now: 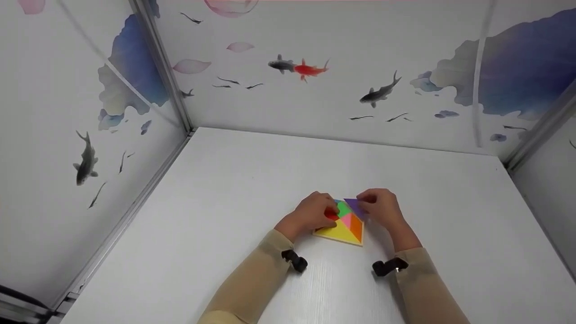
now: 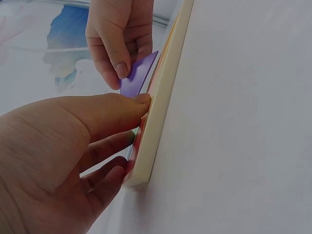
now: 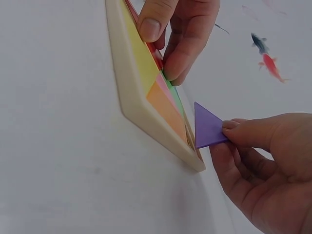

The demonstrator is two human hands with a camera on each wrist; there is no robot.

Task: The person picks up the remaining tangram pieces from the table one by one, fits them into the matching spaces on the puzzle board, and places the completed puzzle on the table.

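Observation:
In the head view, a wooden tangram tray [image 1: 338, 241] lies on the white table with coloured pieces in it: a yellow piece [image 1: 338, 231], an orange piece [image 1: 356, 227], a pink piece [image 1: 347, 219], a green piece [image 1: 344, 209] and a partly covered red piece [image 3: 155, 54]. My left hand [image 1: 315, 211] rests on the tray's left side, thumb and fingertips touching the pieces. Between thumb and fingers, my right hand [image 1: 383, 209] pinches a purple triangle [image 3: 207, 127]. The triangle is tilted beside the uncovered corner of the tray, at its far right.
A white table [image 1: 243, 180] spreads around the tray. White panels [image 1: 333, 108] printed with fish and petals enclose its back and sides, joined by metal posts [image 1: 164, 63]. Each wrist carries a black camera mount [image 1: 294, 261].

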